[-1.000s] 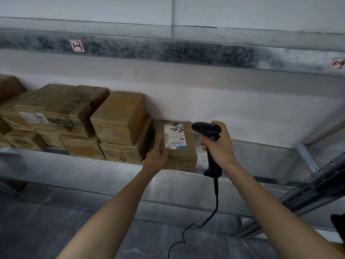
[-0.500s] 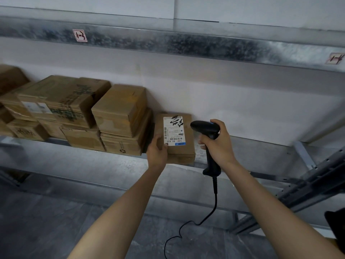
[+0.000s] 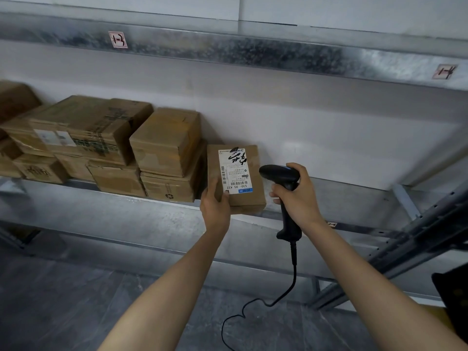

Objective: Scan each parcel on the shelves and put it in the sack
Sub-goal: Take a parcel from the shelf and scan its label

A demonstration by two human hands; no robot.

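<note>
A small brown cardboard parcel (image 3: 249, 198) with a white shipping label on its top face is tilted up at the front edge of the metal shelf (image 3: 354, 198). My left hand (image 3: 215, 206) grips its lower left corner, thumb on the label. My right hand (image 3: 296, 196) holds a black corded barcode scanner (image 3: 279, 173) just right of the parcel, its head turned toward the label. No sack can be made out.
Several brown cardboard boxes (image 3: 167, 143) are stacked on the shelf to the left, right against the held parcel. An upper shelf beam (image 3: 228, 46) runs overhead. A slanted metal rack brace (image 3: 417, 239) stands at right. A dark object (image 3: 453, 295) sits at the lower right edge.
My left hand has tipped the parcel's label face up toward me and pulled it slightly off the shelf edge. The scanner hand has stayed beside it.
</note>
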